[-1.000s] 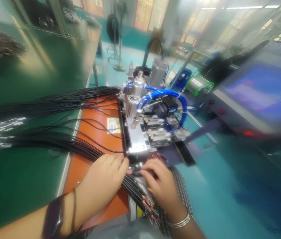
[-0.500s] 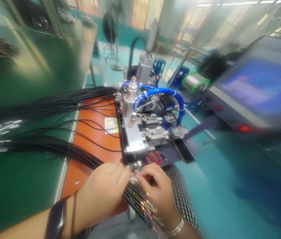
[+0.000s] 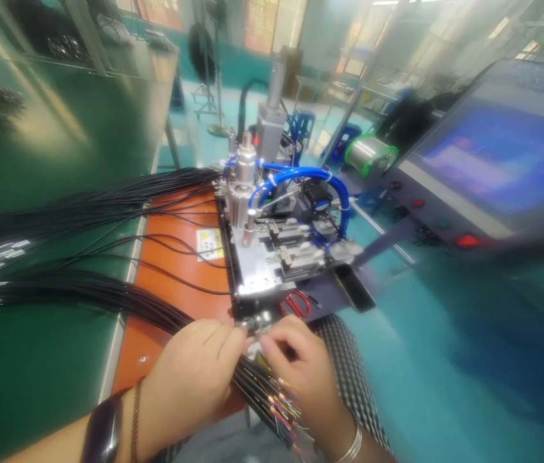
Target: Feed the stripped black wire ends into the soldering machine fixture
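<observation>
A long bundle of thin black cables point(image 3: 156, 310) slants beneath the left hand point(image 3: 199, 363), its multicoloured wire ends point(image 3: 284, 411) beside the right hand point(image 3: 303, 370); both hands pinch, contents unclear.

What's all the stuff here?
cables: many, black, left
wire ends: many, multicoloured, front
table: one, green, left
board: one, orange, under cables
label: one, white, on board
machine: one, silver, centre
tubes: several, blue, on machine
loop: one, red, beside machine
slab: one, black, machine's right
spool: one, green, behind slab
screen: one, blue, right
stools: two, blue, background
rest: blurred
wristband: one, dark, left wrist
bangles: several, silver, right wrist
left hand: one, bare, front
right hand: one, bare, front
</observation>
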### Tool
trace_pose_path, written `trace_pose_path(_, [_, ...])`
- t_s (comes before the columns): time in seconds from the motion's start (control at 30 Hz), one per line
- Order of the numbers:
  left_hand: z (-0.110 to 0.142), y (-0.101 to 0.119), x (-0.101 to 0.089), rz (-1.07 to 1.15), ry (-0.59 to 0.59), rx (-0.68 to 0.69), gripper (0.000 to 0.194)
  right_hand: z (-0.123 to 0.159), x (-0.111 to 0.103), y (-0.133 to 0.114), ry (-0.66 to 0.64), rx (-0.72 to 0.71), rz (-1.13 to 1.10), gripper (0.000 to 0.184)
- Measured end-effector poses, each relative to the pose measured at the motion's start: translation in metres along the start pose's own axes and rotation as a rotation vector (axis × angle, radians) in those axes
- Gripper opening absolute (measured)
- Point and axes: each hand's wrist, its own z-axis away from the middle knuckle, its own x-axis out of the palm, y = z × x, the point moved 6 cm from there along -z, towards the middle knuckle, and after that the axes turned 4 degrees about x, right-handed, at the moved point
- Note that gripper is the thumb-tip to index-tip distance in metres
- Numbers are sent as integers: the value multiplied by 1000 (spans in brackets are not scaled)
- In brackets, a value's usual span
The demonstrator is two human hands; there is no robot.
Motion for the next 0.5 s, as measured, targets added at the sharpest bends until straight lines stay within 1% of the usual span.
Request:
trace_pose_path(0.1, [0,1,1,1,-27,9,10,0,1,-2,-26,-21,5,14])
trace_pose_path(0.17, [0,3,3,19,-47,31,9,-2,0,-6,-47,-73,39,11])
trace_pose_path(0.2, [0,4,4,28,-61,42,12,-4,0,-8,-78,-111,71,11])
trace_pose_path(0.27, [-1,3,8,49,-128,37,19,-6,2,-10,-178,-194,164,13])
trace_pose_path(0.33, [-1,1,15,73,-235,-1,28,-9,4,-7,-269,-246,268,16])
trace_pose_path(0.4, [-1,-3,20,83,-317,-35,41,-13,2,1,-294,-233,330,17])
trace_pose_path(0.47, [-3,-6,23,73,-345,-36,55,-19,-3,13,-262,-140,332,17])
trace_pose_path(0.5, [-4,-7,24,69,-347,-29,57,-21,-5,19,-249,-68,311,18])
